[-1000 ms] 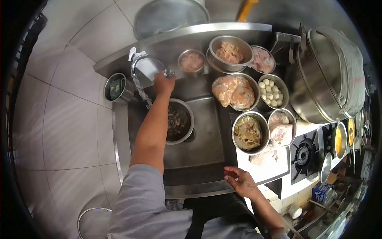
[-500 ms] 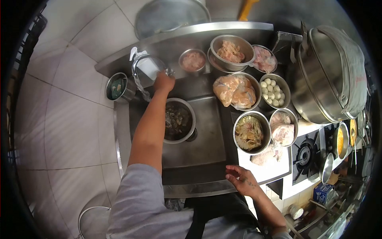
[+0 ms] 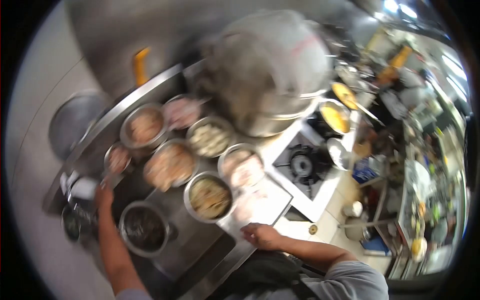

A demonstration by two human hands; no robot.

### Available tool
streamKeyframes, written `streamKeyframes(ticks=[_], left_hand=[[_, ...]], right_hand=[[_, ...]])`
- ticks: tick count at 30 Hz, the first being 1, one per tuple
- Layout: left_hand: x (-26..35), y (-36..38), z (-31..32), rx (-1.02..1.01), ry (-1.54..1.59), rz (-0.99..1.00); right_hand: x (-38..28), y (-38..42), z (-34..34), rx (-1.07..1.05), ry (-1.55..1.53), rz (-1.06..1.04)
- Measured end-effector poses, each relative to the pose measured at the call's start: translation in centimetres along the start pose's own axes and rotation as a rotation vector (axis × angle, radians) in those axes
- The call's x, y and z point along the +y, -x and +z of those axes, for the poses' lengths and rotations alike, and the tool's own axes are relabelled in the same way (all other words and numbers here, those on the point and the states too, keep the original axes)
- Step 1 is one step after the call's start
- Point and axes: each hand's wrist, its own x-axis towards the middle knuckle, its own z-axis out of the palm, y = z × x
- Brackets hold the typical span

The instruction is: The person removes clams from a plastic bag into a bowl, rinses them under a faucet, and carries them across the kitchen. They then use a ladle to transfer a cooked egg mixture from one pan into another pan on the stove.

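My left hand (image 3: 104,195) is closed on the tap handle at the sink's back edge, though motion blurs the fingers. Below it in the sink (image 3: 192,245) stands a metal pot (image 3: 145,229) with dark pieces in liquid, too smeared to name. My right hand (image 3: 261,236) hovers by the sink's front corner, beside the white board (image 3: 272,202); its fingers are loosely bent, with nothing visible in them. Raw meat (image 3: 250,205) lies on that board. Nearest to it is a metal bowl (image 3: 208,197) of yellowish pieces in liquid.
Metal bowls hold raw meat (image 3: 170,165), pale round balls (image 3: 210,140) and minced meat (image 3: 119,159). A large covered steel pot (image 3: 270,75) stands behind them. Right of the board are a gas burner (image 3: 301,167) and a pan of yellow food (image 3: 335,117). Shelves fill the far right.
My head has turned right, so the scene has swung left and tilted, and more kitchen shows. My left hand stays at the tap. My right hand's fingers look more curled.
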Motion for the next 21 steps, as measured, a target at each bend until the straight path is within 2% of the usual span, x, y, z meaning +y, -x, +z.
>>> streamKeyframes(ticks=[1, 2, 4, 6, 8, 10, 12, 15, 17, 19, 21], left_hand=[[5.0, 3.2, -6.5, -0.116, 0.291, -0.336], [2.8, 1.8, -3.6, 0.036, 0.297, -0.231], [1.5, 0.4, -1.8, 0.066, 0.154, -0.314], [-0.9, -1.8, 0.1, -0.004, 0.096, -0.160], [1.3, -0.2, -1.9, -0.005, 0.253, -0.295], [2.1, 0.1, -2.5, 0.032, 0.269, -0.256], [0.1, -1.9, 0.0, 0.109, 0.161, -0.188], [2.6, -0.7, -2.9, 0.120, 0.141, -0.122], [2.2, -1.2, -2.7, 0.001, 0.034, -0.164], [3.1, -0.8, -3.4, 0.004, 0.013, -0.176], [2.3, -1.7, -2.0, 0.005, -0.013, -0.192]], right_hand=[[-0.5, 0.5, -1.6, 0.017, -0.039, 0.081], [0.4, 1.2, -1.9, 0.052, -0.043, 0.101], [2.3, 1.9, -1.0, 0.390, -0.093, 0.122], [3.5, 2.1, -1.7, 0.531, 0.021, 0.111], [6.3, 2.2, -1.1, 0.704, 0.098, 0.068], [8.0, 2.1, -0.5, 0.596, 0.145, 0.151], [8.5, 1.9, 0.1, 0.612, 0.104, 0.149], [8.8, 1.7, 0.8, 0.539, 0.072, 0.236], [8.7, 1.6, 1.2, 0.590, 0.090, 0.181], [8.1, 1.2, 0.7, 0.644, 0.153, 0.089], [7.9, 0.9, 0.5, 0.584, 0.218, 0.149]])
